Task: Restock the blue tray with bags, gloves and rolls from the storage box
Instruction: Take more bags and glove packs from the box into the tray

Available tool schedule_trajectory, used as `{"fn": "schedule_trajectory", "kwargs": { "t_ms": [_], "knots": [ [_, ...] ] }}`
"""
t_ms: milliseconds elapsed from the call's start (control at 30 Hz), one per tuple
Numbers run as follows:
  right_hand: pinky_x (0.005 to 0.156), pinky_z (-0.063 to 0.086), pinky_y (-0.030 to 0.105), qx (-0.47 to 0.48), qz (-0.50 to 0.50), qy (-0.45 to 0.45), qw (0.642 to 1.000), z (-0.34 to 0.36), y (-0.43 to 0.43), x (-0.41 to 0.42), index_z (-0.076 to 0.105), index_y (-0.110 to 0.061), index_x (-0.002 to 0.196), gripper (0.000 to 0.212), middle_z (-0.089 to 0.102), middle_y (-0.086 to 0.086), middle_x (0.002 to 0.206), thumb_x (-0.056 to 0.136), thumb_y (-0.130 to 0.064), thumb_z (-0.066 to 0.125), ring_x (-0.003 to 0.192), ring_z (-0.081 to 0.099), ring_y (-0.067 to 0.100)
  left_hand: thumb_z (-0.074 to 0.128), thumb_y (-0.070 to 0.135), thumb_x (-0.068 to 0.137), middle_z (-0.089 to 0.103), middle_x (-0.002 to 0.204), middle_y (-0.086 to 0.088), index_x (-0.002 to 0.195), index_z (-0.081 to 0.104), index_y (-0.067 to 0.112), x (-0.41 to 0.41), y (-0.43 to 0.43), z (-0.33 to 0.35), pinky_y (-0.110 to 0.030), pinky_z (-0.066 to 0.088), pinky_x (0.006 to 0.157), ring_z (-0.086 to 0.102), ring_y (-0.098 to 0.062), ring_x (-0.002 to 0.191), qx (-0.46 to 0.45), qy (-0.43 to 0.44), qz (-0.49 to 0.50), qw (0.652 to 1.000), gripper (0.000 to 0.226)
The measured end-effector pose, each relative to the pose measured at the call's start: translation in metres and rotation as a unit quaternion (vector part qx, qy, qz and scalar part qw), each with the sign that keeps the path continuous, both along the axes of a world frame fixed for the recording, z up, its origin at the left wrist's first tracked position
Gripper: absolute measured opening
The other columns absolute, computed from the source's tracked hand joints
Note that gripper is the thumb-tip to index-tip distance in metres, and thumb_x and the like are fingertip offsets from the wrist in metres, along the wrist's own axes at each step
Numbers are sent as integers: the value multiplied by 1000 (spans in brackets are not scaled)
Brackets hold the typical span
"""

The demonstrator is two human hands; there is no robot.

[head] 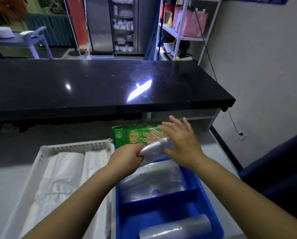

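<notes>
Left hand [127, 156] fisted tight on one end of a rolled clear plastic bundle [155, 144], held over the far compartment of the blue tray [191, 190]. Right hand [182, 137] flat, fingers spread, resting on the bundle and the green glove packet [135, 136] at the tray's far edge. Clear bags [153, 181] fill the middle compartment; a plastic roll [177, 229] lies nearest. White storage box [46, 149] touching the tray's left wall. Black counter [92, 83] beyond.

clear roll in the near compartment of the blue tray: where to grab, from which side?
Probably from above, fingers across the middle of the clear roll. It lies on its side in the blue tray, its curved top exposed; walls crowd its ends, and its near part is out of frame.
</notes>
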State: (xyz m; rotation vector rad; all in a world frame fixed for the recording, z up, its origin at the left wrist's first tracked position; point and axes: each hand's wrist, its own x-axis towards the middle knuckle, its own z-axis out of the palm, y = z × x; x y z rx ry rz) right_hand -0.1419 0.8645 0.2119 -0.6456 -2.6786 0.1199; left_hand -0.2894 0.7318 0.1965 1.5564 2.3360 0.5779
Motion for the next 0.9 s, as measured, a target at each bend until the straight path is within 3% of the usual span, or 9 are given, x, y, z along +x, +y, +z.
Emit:
{"fn": "schedule_trajectory", "kwargs": {
  "t_ms": [67, 167, 233, 333, 400, 467, 633, 800, 900],
  "knots": [
    [116, 21, 43, 13, 13, -114, 993, -1, -1, -3, 63, -26, 113, 37, 65, 1, 118, 76, -26, 63, 123, 50, 21, 53, 20, 82, 67, 89, -3, 92, 58, 20, 2, 5, -5, -32, 42, 60, 60, -27, 83, 4, 35, -32, 999, 12],
    [80, 48, 36, -13, -10, -179, 984, 0, -2, 1, 65, -22, 90, 16, 70, 2, 95, 77, -28, 59, 92, 60, 29, 53, 18, 82, 67, 89, -5, 90, 55, 18, 0, 7, -13, -38, 50, 67, 60, -29, 84, 10, 43, -53, 998, 8],
    [70, 47, 33, -17, -1, -188, 982, -5, -1, 6, 63, -22, 89, 17, 69, 0, 93, 77, -32, 61, 86, 60, 27, 53, 16, 83, 66, 87, -5, 87, 54, 17, -1, 6, -20, -38, 48, 67, 59, -28, 83, 14, 23, -62, 998, 5],
    [70, 51, 36, -33, -6, -200, 979, -13, -2, 9, 61, -24, 94, 19, 69, 1, 97, 80, -36, 61, 88, 62, 28, 56, 15, 81, 67, 88, -3, 88, 57, 19, 2, 4, -28, -35, 45, 67, 60, -26, 85, 44, -12, -61, 997, 8],
    [69, 50, 35, -39, -23, -210, 977, -16, 2, 11, 60, -24, 95, 19, 68, 2, 97, 82, -38, 59, 88, 63, 28, 63, 16, 80, 67, 96, 1, 103, 60, 25, 4, 5, -35, -33, 46, 72, 61, -23, 91, 76, -88, -19, 993, 25],
    [61, 42, 31, -36, -42, -217, 975, -15, 10, 16, 59, -26, 87, 13, 68, 1, 91, 83, -38, 57, 82, 61, 26, 69, 25, 78, 63, 100, 1, 122, 48, 25, 5, 3, -43, -30, 46, 73, 60, -21, 89, 71, -151, 45, 985, 48],
    [50, 31, 26, -42, -111, -192, 974, -4, 40, 36, 58, -25, 80, 12, 64, -1, 75, 84, -36, 56, 63, 52, 18, 62, 32, 78, 60, 111, -4, 107, 54, 20, 15, 0, -65, -34, 49, 79, 59, -26, 101, -91, 2, 10, 996, 33],
    [50, 35, 22, -114, -91, -141, 979, -2, 51, 31, 63, -27, 83, 13, 56, -10, 64, 84, -38, 59, 59, 52, 9, 50, 20, 78, 65, 104, -10, 86, 58, 13, 35, 1, -69, -35, 44, 70, 57, -31, 98, -128, 50, 3, 990, 13],
    [51, 33, 24, -112, -32, -140, 983, -6, 42, 15, 66, -28, 88, 17, 61, -6, 73, 82, -43, 60, 67, 56, 16, 48, 24, 80, 67, 102, -9, 85, 59, 13, 44, -9, -67, -35, 43, 72, 57, -30, 99, -116, 73, -8, 991, 16]
  ]
}}
